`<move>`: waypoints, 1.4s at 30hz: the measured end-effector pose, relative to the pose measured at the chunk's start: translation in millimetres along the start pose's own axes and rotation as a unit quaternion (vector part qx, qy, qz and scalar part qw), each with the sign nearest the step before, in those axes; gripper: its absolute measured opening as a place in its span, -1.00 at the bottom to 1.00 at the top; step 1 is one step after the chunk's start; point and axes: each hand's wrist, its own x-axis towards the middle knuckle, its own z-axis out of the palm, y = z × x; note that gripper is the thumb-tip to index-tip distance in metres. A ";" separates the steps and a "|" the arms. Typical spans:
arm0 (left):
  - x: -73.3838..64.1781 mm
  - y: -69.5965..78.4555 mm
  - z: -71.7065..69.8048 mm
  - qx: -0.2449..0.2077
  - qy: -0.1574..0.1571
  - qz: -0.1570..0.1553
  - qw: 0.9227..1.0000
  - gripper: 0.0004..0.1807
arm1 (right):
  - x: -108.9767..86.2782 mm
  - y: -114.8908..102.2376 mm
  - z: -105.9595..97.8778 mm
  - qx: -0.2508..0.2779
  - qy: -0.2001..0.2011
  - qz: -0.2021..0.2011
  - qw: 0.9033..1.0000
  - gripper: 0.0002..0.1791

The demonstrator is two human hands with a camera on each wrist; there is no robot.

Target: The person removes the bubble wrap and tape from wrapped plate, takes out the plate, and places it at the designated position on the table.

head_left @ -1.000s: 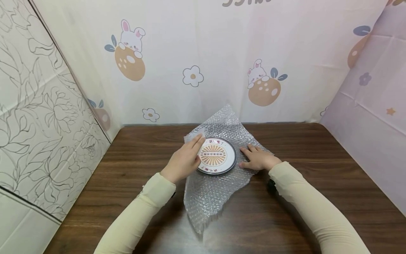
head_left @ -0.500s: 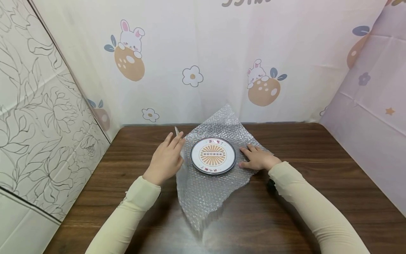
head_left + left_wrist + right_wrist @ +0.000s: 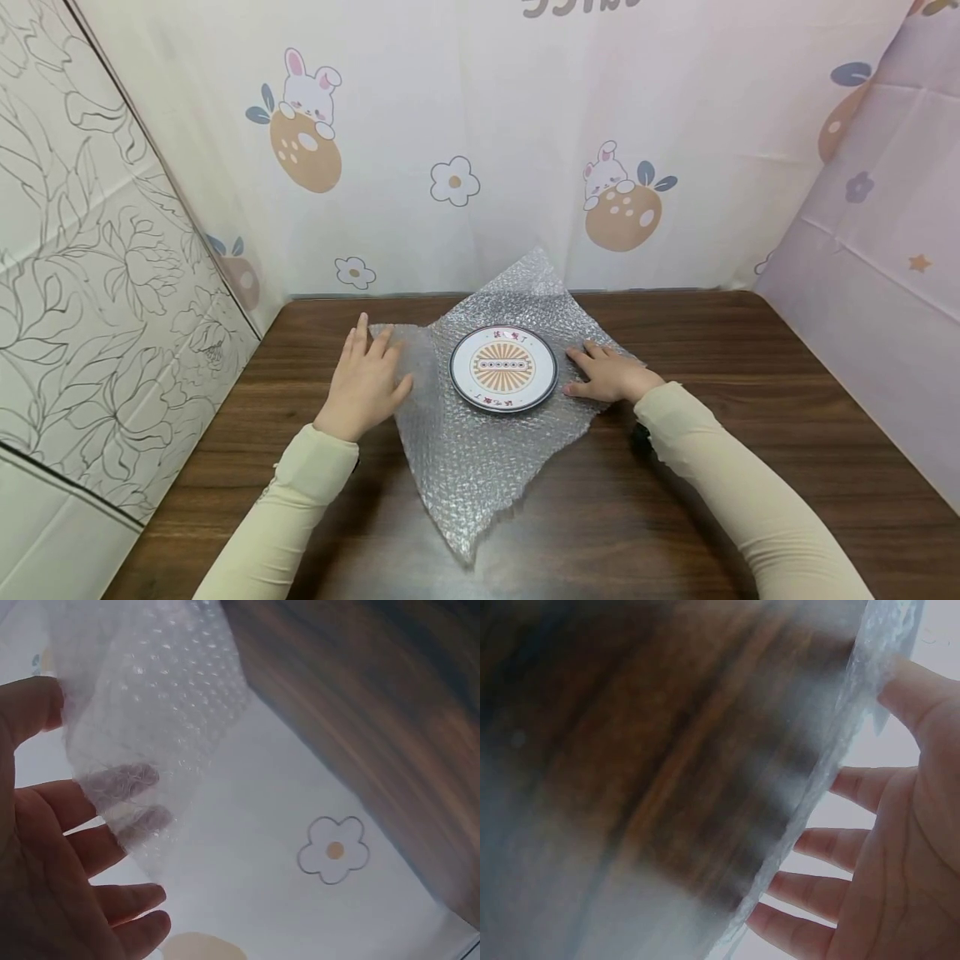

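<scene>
A round white plate point(image 3: 503, 368) with a dark rim, an orange sunburst and red lettering sits on a sheet of bubble wrap point(image 3: 480, 467). The left hand point(image 3: 363, 385) has its fingers spread at the sheet's left corner. In the left wrist view, two fingertips of the left hand point(image 3: 82, 855) show through the clear bubble wrap point(image 3: 161, 697), and its thumb is by the edge. To the right of the plate, the right hand point(image 3: 609, 372) rests on the sheet with fingers extended. The right wrist view has the fingertips of the right hand point(image 3: 855, 840) along the sheet's edge.
Everything lies on a dark brown wooden table point(image 3: 675, 500). A pale curtain point(image 3: 510, 108) printed with rabbits and flowers hangs behind it. White panels with line-drawn flowers point(image 3: 97, 275) stand on the left.
The left hand has moved left from the plate, and the bubble wrap's left flap has unfolded outward with it, uncovering the plate's left rim. The right hand has stayed put.
</scene>
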 end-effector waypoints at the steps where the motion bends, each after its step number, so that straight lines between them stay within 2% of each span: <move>1: -0.6 -2.2 1.0 -0.002 -0.008 -0.007 1.000 -0.42 | 0.0 0.1 0.1 -0.001 0.000 0.000 1.000 -0.05; 6: -2.4 -11.2 7.0 0.002 -0.048 -0.033 0.998 -0.38 | 0.1 -0.8 -0.5 -0.001 0.001 0.005 1.000 -0.05; 9: -2.4 -13.1 11.0 0.001 -0.085 -0.039 0.996 -0.36 | 0.5 -0.7 -1.1 -0.001 0.001 0.008 1.000 -0.05; 13: 0.6 -12.7 19.3 -0.037 -0.147 -0.041 0.988 -0.32 | 1.5 0.3 -1.2 -0.004 0.000 0.010 1.000 -0.05; 16: 3.8 -12.3 26.2 -0.078 -0.176 -0.047 0.980 -0.29 | 2.0 0.8 -1.5 -0.004 0.000 0.010 1.000 -0.04; 24: 11.3 -15.0 40.4 -0.139 -0.200 -0.042 0.969 -0.22 | 2.2 0.9 -1.6 -0.003 0.003 0.010 1.000 -0.05; 31: 13.2 -12.2 44.6 -0.156 -0.250 -0.053 0.954 -0.11 | 1.6 2.0 -0.7 -0.001 0.003 0.011 1.000 -0.05; 34: 13.4 -9.7 44.9 -0.149 -0.257 -0.062 0.953 -0.11 | 1.7 2.3 0.0 0.001 0.003 0.010 1.000 -0.05; 37: 15.9 -5.7 44.9 -0.156 -0.251 -0.069 0.953 -0.10 | 1.8 2.7 0.4 0.002 0.002 0.006 1.000 -0.05; 42: 25.1 4.2 48.4 -0.159 -0.245 -0.056 0.955 -0.06 | 1.6 3.3 -1.1 0.013 0.005 0.000 1.000 -0.05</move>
